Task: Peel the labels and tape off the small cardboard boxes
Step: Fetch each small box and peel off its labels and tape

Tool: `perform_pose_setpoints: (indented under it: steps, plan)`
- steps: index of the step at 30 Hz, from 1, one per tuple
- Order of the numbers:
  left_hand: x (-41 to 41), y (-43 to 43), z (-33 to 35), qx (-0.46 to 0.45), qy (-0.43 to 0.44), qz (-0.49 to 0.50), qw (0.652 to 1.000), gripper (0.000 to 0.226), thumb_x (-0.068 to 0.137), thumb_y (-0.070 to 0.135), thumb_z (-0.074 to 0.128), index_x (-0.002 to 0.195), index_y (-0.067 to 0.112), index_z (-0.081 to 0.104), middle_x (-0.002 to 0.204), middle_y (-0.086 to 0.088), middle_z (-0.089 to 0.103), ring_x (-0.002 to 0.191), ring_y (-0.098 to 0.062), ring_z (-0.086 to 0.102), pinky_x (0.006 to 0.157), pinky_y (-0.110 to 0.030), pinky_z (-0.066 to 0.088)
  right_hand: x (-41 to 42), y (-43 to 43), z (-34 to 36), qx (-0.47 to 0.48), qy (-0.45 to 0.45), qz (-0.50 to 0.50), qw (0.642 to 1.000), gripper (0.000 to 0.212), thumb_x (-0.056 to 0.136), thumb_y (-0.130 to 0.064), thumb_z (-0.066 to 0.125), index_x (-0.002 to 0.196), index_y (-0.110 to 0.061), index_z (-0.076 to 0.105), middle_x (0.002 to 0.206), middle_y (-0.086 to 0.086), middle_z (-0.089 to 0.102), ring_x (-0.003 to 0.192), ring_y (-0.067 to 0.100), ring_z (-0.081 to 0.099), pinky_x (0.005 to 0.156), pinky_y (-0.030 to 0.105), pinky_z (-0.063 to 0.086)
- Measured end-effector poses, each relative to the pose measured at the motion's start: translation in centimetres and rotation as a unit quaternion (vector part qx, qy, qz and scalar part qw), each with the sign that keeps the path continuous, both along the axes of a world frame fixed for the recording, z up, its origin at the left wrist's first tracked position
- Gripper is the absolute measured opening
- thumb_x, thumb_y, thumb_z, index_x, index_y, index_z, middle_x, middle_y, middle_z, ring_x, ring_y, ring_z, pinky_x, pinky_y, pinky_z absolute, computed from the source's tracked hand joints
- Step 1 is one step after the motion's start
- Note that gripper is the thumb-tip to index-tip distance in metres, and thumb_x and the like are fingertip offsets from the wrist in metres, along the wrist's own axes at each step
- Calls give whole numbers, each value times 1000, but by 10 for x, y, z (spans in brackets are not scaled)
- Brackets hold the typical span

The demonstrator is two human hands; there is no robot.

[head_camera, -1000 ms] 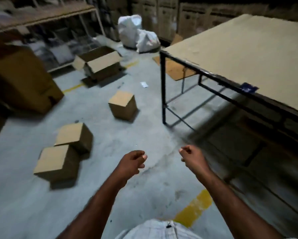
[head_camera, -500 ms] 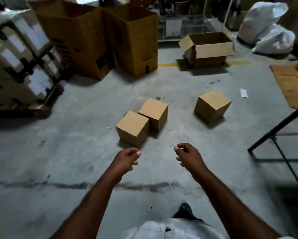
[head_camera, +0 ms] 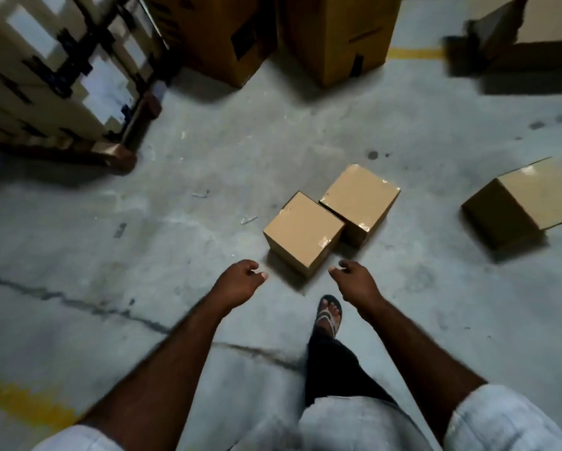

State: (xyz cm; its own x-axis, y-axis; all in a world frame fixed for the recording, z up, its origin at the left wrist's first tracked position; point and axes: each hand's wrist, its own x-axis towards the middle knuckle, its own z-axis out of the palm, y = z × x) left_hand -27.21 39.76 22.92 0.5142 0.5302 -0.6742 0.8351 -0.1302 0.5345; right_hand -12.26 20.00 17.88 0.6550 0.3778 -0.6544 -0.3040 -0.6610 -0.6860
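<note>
Two small brown cardboard boxes touch each other on the concrete floor: the nearer box [head_camera: 302, 231] and the farther box [head_camera: 359, 198], both with shiny clear tape at their edges. A third small box [head_camera: 530, 198] lies apart at the right. My left hand [head_camera: 239, 283] hovers just left of the nearer box's front corner, fingers curled, holding nothing. My right hand [head_camera: 357, 281] hovers just right of that corner, fingers also loosely curled and empty. Neither hand touches a box.
Two tall cardboard cartons [head_camera: 335, 34] stand at the back. A pallet stacked with taped boxes [head_camera: 45, 79] fills the upper left. An open carton [head_camera: 533, 30] sits at the upper right. My sandalled foot [head_camera: 330, 315] steps forward beneath my hands. Yellow floor paint [head_camera: 23, 405] marks the lower left.
The view has swung left and down from the table to the floor. The two touching boxes are now much closer, just beyond my hands. My foot has stepped forward.
</note>
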Motion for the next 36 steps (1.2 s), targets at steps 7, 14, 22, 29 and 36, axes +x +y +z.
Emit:
perform_pose_setpoints:
  steps: [7,14,22,29,36]
  plan:
    - [107,100,-63,23,114,-78,990,50,96,38,65,136,10,57,138,-11,59,124,-27,57,107,-34,43,100,89,-76,-110,59,62,990,60,95,-39,61,143,-6,47,138,16,57,122,34,57,104,47,46]
    - [214,178,-217,32,146,-178,973,43,95,35,65,129,9,62,134,-11,62,120,-26,59,95,-29,42,137,144,-211,-169,112,83,976,60,100,-37,54,148,-4,39,150,15,46,137,30,44,109,32,33]
    - [279,235,-422,23,205,-192,960,69,87,31,74,141,4,42,137,-18,54,123,-34,55,101,-39,48,144,189,-394,-189,124,44,973,51,95,-39,60,137,-13,50,135,20,49,122,39,51,98,38,43]
    - [286,251,-470,-36,205,-178,962,78,48,62,74,112,19,63,111,-6,69,97,-23,68,87,-43,59,136,195,-425,-149,146,-158,965,55,91,-25,70,139,-14,45,125,2,50,73,2,53,56,8,44]
    - [297,245,-333,-15,173,-135,975,74,67,57,72,121,9,59,114,-8,66,102,-26,65,83,-36,53,149,179,-304,-151,92,-152,973,49,78,-49,61,124,-31,56,118,12,65,95,32,68,89,43,56]
